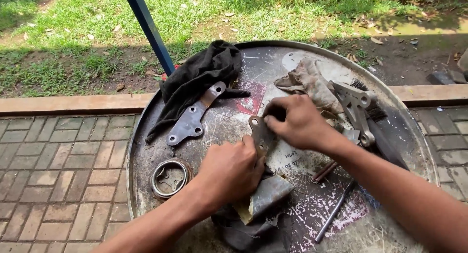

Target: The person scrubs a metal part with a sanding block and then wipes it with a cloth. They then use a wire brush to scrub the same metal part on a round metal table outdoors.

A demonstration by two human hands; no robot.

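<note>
Your left hand point(231, 170) has a tight grip on a folded sandpaper sheet point(265, 197). Your right hand point(297, 121) pinches the small metal plate point(261, 133) on the drum top point(292, 62).

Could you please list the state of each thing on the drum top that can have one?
Left hand: closed, holding sandpaper.
Right hand: fingers pinching small metal plate.
Metal bracket: lying flat, partly on black cloth.
Black cloth: crumpled.
Bung cap: set in drum top.

Both hands point(265, 145) on metal bracket point(261, 133)
</note>
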